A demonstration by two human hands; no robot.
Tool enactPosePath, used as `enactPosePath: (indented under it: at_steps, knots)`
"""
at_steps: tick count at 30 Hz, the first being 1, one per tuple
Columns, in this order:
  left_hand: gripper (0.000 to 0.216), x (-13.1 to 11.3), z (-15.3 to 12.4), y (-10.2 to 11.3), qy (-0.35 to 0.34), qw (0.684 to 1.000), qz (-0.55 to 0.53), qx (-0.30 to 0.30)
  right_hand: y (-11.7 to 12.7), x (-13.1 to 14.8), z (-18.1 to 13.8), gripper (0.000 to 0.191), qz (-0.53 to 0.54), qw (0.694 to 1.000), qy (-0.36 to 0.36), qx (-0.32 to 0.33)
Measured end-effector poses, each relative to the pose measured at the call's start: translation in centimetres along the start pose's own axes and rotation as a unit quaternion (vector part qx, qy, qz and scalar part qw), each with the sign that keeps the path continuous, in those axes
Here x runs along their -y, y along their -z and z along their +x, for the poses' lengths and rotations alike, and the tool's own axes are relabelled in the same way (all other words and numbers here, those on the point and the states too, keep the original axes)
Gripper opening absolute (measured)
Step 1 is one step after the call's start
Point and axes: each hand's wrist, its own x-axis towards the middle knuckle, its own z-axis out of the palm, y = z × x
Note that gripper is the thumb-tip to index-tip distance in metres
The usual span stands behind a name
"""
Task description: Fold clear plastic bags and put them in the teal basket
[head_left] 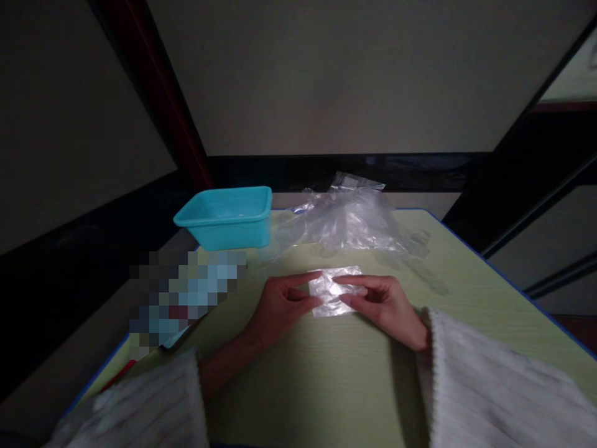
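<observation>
A small, shiny square of folded clear plastic (pixel 334 298) is held up over the table between my two hands. My left hand (pixel 282 305) pinches its left edge between thumb and fingers. On the other side my right hand (pixel 380 302) grips it, thumb in front and fingers behind the right part. Whether anything lies inside the plastic I cannot tell. Just beyond my hands spreads a loose pile of clear plastic bags and thin plastic gloves (pixel 354 221), crumpled and overlapping.
A turquoise plastic basin (pixel 233 233) stands at the back left of the pale yellow table (pixel 298 398). Left of my hands lies a flat thing with a blurred-out surface (pixel 200 292). Behind the table rises a wall (pixel 336 81). A blue strip edges the tabletop.
</observation>
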Motion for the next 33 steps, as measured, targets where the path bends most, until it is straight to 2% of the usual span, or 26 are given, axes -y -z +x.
enactPosePath:
  at_steps: [7, 10, 15, 19, 28, 33]
  knots:
    - [0.063, -0.3, -0.2, 0.1, -0.011, 1.000, 0.005, 0.005, -0.2, 0.3, 0.0, 0.052, -0.006, 1.000, -0.009, 0.016]
    - [0.066, -0.6, -0.2, 0.1, -0.020, 1.000, -0.009, 0.009, -0.2, 0.4, 0.2, 0.052, -0.009, 1.000, 0.009, 0.016]
    - [0.059, -1.2, 0.4, 0.6, -0.068, 0.994, -0.061, -0.057, -0.2, 0.5, 0.9, 0.044, -0.023, 0.998, 0.063, -0.009]
    - [0.053, -1.5, 0.9, 1.4, -0.081, 0.987, -0.084, -0.111, -0.5, 1.1, 1.8, 0.038, -0.025, 0.994, 0.101, -0.023]
    - [0.030, -1.8, 2.6, 3.4, -0.087, 0.960, -0.141, -0.224, -1.3, 5.0, 4.4, 0.029, -0.085, 0.976, 0.188, -0.068]
    - [0.037, -1.7, 3.7, 4.7, -0.070, 0.938, -0.214, -0.264, -2.4, 7.1, 6.2, 0.029, -0.129, 0.967, 0.216, -0.031]
